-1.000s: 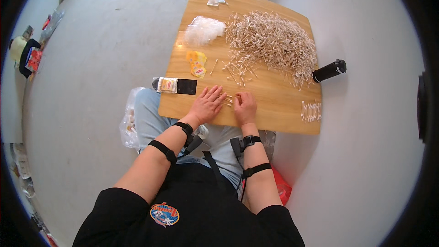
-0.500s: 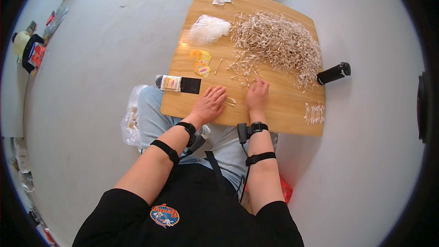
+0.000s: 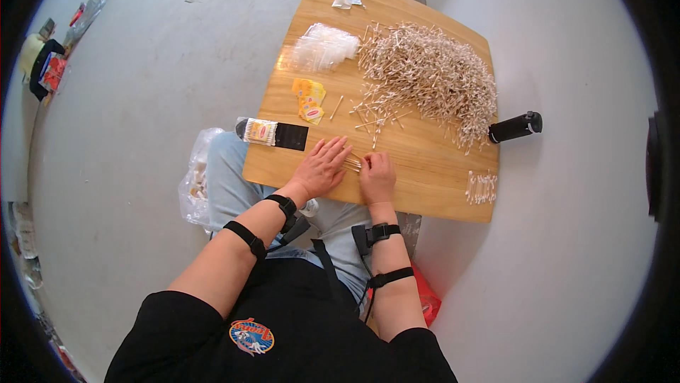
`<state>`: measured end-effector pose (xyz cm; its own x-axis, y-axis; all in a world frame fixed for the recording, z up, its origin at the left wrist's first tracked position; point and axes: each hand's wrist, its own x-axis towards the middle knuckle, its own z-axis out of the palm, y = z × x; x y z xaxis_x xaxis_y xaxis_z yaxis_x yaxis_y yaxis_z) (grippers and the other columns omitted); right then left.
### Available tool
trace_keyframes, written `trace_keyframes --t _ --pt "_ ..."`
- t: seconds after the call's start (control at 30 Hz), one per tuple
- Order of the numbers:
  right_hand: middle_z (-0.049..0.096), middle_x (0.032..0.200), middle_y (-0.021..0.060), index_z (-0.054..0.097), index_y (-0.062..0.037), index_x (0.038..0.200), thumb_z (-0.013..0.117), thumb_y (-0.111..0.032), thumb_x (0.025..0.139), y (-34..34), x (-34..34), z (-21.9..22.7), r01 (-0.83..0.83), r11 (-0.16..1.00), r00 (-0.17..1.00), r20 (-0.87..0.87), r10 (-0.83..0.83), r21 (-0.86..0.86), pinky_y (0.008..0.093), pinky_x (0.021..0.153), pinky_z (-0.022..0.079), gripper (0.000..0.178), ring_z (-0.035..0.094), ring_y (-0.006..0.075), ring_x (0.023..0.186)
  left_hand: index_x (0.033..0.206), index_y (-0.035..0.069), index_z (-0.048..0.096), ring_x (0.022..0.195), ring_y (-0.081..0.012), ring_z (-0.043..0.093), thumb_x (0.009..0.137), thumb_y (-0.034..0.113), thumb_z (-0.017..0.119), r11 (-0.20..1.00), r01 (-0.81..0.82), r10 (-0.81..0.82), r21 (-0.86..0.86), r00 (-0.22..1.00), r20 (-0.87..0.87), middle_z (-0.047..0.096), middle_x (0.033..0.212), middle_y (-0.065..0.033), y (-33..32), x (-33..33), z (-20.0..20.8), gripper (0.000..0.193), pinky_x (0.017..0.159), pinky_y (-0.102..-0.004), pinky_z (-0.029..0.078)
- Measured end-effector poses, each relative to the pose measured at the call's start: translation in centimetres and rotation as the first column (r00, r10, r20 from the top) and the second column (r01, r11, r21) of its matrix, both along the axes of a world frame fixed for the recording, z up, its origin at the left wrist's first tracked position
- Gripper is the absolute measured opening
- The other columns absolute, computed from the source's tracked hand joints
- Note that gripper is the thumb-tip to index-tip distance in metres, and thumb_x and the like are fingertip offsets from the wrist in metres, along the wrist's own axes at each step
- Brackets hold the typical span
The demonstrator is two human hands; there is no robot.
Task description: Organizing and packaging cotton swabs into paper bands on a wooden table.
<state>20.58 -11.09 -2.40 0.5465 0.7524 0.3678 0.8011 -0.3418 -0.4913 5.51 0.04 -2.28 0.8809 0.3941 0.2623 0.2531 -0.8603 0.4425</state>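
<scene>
My left hand (image 3: 321, 168) lies flat on the table, fingers stretched out over a few cotton swabs (image 3: 352, 164) whose ends stick out on its right side. Close beside those ends, my right hand (image 3: 377, 176) is closed in a pinch, apparently on a cotton swab mostly hidden by the fingers. Beyond the right hand, loose cotton swabs (image 3: 377, 124) trail off a large heap of swabs (image 3: 428, 68). One single swab (image 3: 336, 107) lies apart, near some yellow printed cards (image 3: 309, 99).
Clear plastic sleeves (image 3: 322, 47) lie left of the heap. At the left edge, a filled swab pack (image 3: 260, 132) rests by a black strip (image 3: 291, 136). A row of swabs (image 3: 481, 188) sits at the right edge of the wooden table (image 3: 432, 177), near a black bottle (image 3: 516, 127).
My right hand has moved from the loose swabs toward me and leftward, up to the swab ends beside my left hand. My left hand stays flat in about the same place.
</scene>
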Motion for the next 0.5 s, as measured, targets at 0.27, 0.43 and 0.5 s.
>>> trace_keyframes --t 0.27,0.43,0.5 --pt "0.06 0.093 0.0102 0.059 -0.0096 0.093 0.066 -0.019 0.084 1.8 1.3 -0.5 0.278 0.959 0.96 0.024 -0.279 0.051 0.0456 0.07 0.049 0.015 0.061 0.033 0.085 0.14 0.006 0.045 0.143 -0.0283 0.032 0.09 0.027 0.056 0.998 0.019 -0.017 0.053 0.999 -0.039 0.037 0.152 -0.0136 -0.2 0.2 -0.5 0.056 0.119 -0.0458 0.022" --pt "0.059 0.091 0.0113 0.056 -0.0081 0.089 0.064 -0.017 0.086 1.7 3.0 -0.1 0.265 0.962 0.962 0.078 -0.26 -0.062 0.0457 0.07 0.049 0.012 0.06 0.0338 0.084 0.136 0.006 0.05 0.142 -0.0281 0.034 0.091 0.03 0.055 0.999 0.012 -0.01 0.05 0.999 -0.036 0.041 0.15 -0.0136 0.0 0.2 -0.6 0.051 0.118 -0.0451 0.023" --pt "0.059 0.087 0.0112 0.056 -0.0074 0.086 0.064 -0.014 0.085 0.9 3.3 -0.1 0.28 0.958 0.959 0.068 -0.276 -0.06 0.0449 0.07 0.049 0.011 0.06 0.0334 0.083 0.135 0.006 0.051 0.142 -0.0286 0.034 0.091 0.03 0.055 1.0 0.016 -0.015 0.023 0.999 -0.052 0.041 0.15 -0.0137 -0.1 0.2 -0.5 0.051 0.118 -0.0453 0.023"
